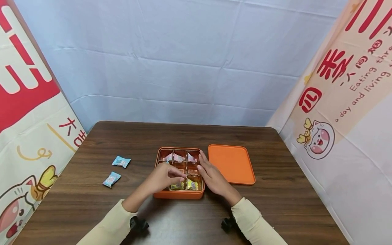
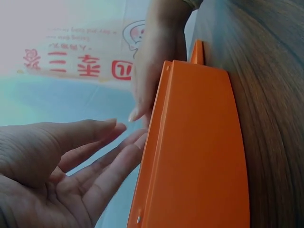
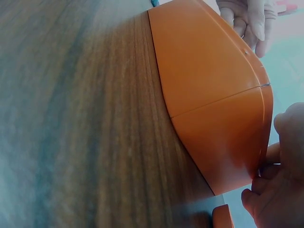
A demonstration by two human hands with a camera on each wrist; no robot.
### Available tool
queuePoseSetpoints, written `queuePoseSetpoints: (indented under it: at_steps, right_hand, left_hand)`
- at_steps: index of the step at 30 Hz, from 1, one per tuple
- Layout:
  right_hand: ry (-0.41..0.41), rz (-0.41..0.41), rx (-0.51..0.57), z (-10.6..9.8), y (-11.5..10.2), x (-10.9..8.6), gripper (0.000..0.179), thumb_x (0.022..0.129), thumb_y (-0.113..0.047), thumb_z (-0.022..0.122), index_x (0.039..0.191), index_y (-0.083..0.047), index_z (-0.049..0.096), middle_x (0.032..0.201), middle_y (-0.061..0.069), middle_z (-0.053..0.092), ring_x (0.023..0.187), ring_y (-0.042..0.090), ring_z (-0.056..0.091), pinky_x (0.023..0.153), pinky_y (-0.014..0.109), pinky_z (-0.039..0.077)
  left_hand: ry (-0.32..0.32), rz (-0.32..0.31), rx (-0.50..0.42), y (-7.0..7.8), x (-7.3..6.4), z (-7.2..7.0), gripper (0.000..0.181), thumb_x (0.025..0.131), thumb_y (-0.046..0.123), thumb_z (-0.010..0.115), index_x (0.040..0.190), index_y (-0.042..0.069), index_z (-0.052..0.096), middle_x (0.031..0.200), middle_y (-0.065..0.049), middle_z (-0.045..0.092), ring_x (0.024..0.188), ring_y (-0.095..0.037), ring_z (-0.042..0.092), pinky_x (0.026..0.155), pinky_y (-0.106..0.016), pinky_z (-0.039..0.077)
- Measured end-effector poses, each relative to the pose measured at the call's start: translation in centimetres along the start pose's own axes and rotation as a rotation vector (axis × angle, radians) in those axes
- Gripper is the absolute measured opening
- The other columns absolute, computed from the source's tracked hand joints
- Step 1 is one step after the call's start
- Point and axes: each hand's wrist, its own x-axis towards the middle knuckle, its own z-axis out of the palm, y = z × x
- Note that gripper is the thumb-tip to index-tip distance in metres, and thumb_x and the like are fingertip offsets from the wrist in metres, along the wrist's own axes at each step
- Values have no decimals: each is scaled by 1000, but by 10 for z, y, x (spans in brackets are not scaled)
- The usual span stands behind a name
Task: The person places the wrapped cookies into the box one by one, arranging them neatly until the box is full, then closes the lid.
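An orange box with a divided, shiny inner tray stands on the table. Pink-wrapped candies lie in its far row, and yellow-wrapped candies show in the near row. Over the box hovers my left hand, thumb and fingers apart, with nothing visible between them. It hides part of the left compartments. My right hand rests against the box's right side, its fingers extended along the rim. In the right wrist view, fingertips touch the orange box at a corner.
Two blue-wrapped candies, one farther and one nearer, lie left of the box on the wooden table. A flat orange lid lies to the right, close to my right hand. Cloth hangs behind and at both sides.
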Motion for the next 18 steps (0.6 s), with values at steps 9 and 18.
queuePoseSetpoints:
  at_steps: [9, 18]
  right_hand:
    - [5, -4, 5, 1, -1, -1, 60, 112, -38, 38, 160, -6, 22, 168, -4, 5, 153, 22, 17, 122, 51, 23]
    - [8, -10, 2, 3, -2, -1, 63, 111, -37, 42, 160, -3, 22, 169, -2, 4, 152, 27, 20, 120, 53, 26]
  left_hand:
    - [66, 17, -110, -8, -7, -11, 17, 99, 19, 69, 106, 7, 80, 97, -6, 77, 78, -26, 73, 66, -41, 61]
    - [110, -29, -206, -19, -20, -25, 29, 100, 24, 67, 114, 0, 76, 103, -19, 75, 82, -33, 74, 64, -43, 61]
